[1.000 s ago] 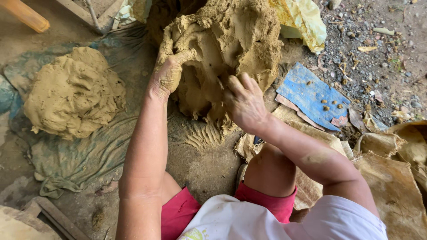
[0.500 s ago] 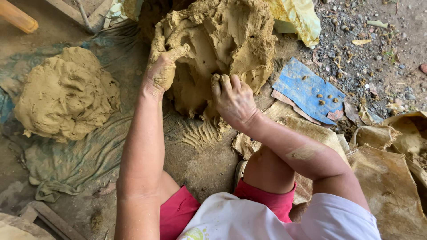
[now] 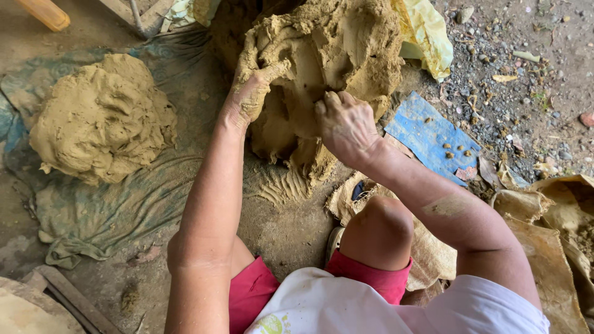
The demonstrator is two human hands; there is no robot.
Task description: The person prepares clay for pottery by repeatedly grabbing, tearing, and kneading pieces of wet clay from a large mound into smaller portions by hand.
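Observation:
A big mound of wet tan clay (image 3: 346,55) rises in front of me at the top centre. My left hand (image 3: 250,93), smeared with clay, is dug into its left flank, fingers closed around a wad of it. My right hand (image 3: 343,124) presses into the mound's lower middle, fingertips sunk in the clay. A second, smaller heap of clay (image 3: 102,117) lies apart on a grey-green cloth (image 3: 124,204) to the left.
A blue board scrap (image 3: 433,136) lies right of the mound beside gravel. Yellow plastic (image 3: 427,31) drapes the mound's upper right. Brown sacking (image 3: 557,235) lies at right. A wooden handle (image 3: 43,12) shows at top left; my knees are below.
Both hands have shifted up and into the mound; the right hand moved from the mound's lower edge to dig in at its middle. The camera view has also drifted slightly.

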